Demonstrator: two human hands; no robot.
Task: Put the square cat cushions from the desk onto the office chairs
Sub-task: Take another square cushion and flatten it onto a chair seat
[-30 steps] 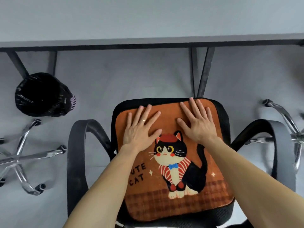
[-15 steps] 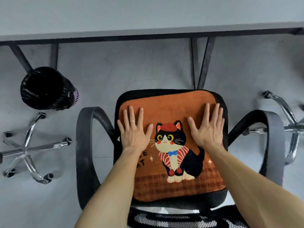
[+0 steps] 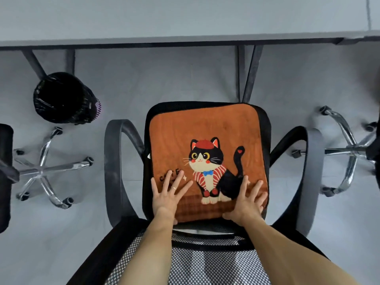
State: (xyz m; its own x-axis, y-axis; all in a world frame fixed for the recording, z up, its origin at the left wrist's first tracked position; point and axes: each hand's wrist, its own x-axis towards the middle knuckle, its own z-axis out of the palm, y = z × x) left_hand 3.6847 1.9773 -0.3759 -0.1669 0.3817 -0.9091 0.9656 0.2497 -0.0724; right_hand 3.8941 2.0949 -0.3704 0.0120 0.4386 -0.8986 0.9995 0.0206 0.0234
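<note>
An orange square cat cushion with a black-and-white cat lies flat on the seat of a black office chair with curved armrests. My left hand presses flat on the cushion's near left part, fingers spread, a ring on one finger. Over at the near right corner, my right hand lies flat with fingers straight, the thumb at the cushion's near edge. The chair's mesh backrest is under my forearms.
The grey desk spans the top, its dark legs just beyond the chair. A black waste bin stands on the floor at left. Chrome chair bases sit at left and right.
Both hands have slid from the far part of the cushion back to its near edge, staying flat. My view has pulled back, so the backrest shows now.
</note>
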